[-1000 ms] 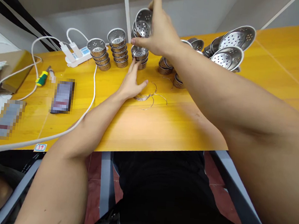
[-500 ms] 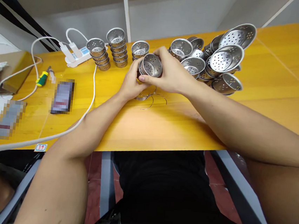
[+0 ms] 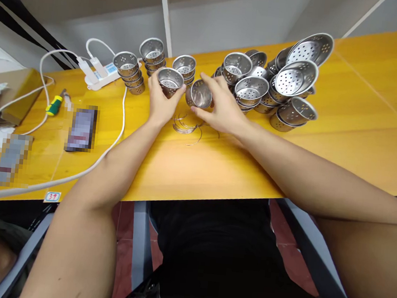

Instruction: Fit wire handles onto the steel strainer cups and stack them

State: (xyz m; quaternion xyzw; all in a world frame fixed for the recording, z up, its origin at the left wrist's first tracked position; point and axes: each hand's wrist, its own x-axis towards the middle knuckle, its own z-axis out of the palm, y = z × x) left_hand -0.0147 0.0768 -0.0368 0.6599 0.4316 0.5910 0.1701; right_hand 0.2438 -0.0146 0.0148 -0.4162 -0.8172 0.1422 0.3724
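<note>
My left hand is closed round a perforated metal cup, held roughly upright with its mouth showing. Just to its right, my right hand grips a second metal cup, which is tilted between thumb and fingers. The two cups are apart. Below them on the table lies a bundle of thin curved wires. Behind my left hand stand a short stack of cups and a taller stack. Right of my right hand, several more perforated cups are crowded together.
At the left stands another cup stack by a white power strip. A white cable crosses the yellow table. A green and yellow screwdriver and two blurred-out phones lie nearby. Wide perforated bowls lean at the back right.
Both hands were together around what looked like one cup; now each holds its own. My left hand has moved left with one cup, and the right hand's cup has tilted.
</note>
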